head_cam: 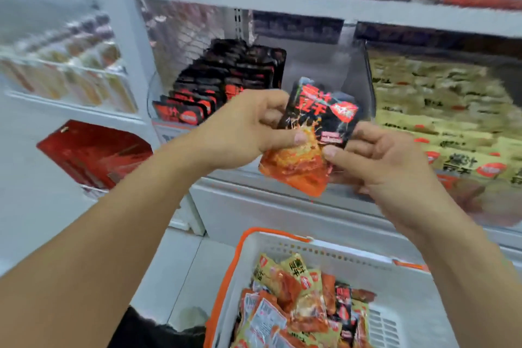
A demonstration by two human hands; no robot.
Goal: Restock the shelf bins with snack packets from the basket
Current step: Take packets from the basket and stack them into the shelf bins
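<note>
- A black and orange snack packet is held up in front of the clear shelf bin, above the basket.
- It is pinched on its left by the left hand, thumb on its face.
- Its right edge is gripped by the right hand.
- Matching black packets are stacked in the bin's left part.
</note>
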